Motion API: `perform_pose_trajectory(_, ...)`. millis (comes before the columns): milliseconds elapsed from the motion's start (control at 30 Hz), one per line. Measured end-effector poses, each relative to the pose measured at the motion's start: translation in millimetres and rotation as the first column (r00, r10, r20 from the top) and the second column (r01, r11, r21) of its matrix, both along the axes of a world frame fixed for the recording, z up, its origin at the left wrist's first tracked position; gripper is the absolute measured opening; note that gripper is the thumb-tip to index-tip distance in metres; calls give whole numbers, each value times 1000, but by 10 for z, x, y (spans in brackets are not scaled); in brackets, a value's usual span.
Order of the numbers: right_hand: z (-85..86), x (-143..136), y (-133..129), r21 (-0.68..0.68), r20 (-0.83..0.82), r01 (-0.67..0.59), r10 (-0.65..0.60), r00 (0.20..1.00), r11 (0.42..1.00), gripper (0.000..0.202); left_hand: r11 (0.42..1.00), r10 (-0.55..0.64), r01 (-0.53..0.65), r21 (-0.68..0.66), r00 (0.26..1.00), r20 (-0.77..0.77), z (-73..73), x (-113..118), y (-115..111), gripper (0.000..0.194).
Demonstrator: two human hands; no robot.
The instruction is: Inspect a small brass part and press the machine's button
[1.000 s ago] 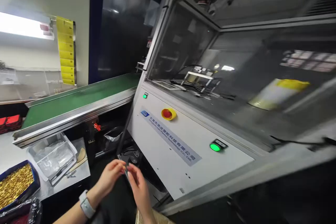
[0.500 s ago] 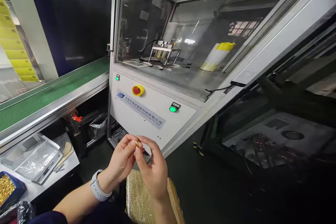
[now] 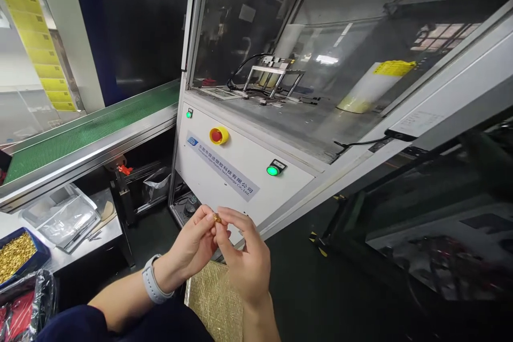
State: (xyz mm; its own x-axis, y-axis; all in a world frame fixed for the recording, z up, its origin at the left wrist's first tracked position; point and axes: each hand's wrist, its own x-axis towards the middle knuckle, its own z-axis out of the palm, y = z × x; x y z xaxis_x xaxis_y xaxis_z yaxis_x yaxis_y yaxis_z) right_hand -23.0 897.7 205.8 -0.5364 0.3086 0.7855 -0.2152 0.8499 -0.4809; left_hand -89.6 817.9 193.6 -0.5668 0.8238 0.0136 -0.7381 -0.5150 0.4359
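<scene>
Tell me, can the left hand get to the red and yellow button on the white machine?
Probably yes: nothing stands between the left hand and the round red and yellow button, though both hands pinch a small gold piece.

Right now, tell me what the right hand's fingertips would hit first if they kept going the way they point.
The small gold part, pinched with the left hand; the right hand points up-left at it.

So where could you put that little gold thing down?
The green belt left of the white machine shows bare along its length. The small table below it is crowded with plastic trays and a blue bin of gold parts. Both hands, left hand and right hand, pinch the gold piece above a gold tray.
</scene>
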Motion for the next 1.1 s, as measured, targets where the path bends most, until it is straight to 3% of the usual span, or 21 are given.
perform_pose_trajectory(200,44,75,164,159,16,-2,-1,1000,987,21,999,-34,34,13,999,40,-74,57,73,30)
perform_pose_trajectory(400,53,140,291,232,27,-40,35,999,972,17,998,4,-6,-67,1000,-29,-30,78,123,36)
perform_pose_trajectory(467,19,161,303,181,3,-32,32,999,983,17,988,95,-108,-109,988,-125,-23,62,131,35)
perform_pose_trajectory(567,-45,191,293,-53,-9,-55,54,998,997,14,944,258,-312,-102,897,-359,-44,21,117,30)
perform_pose_trajectory(633,-70,211,275,-199,-6,-102,103,995,975,14,933,273,-352,-80,833,-481,-61,-1,93,28)
perform_pose_trajectory(700,-69,233,248,-264,10,-137,145,989,955,14,941,230,-325,-93,818,-528,-64,-7,69,29)
perform_pose_trajectory(900,30,287,123,-210,30,-64,72,997,976,7,969,191,-233,-83,918,-347,0,78,56,33)
perform_pose_trajectory(1100,65,347,39,5,-2,107,-107,994,994,9,981,163,-180,-72,968,-193,-22,204,94,33)
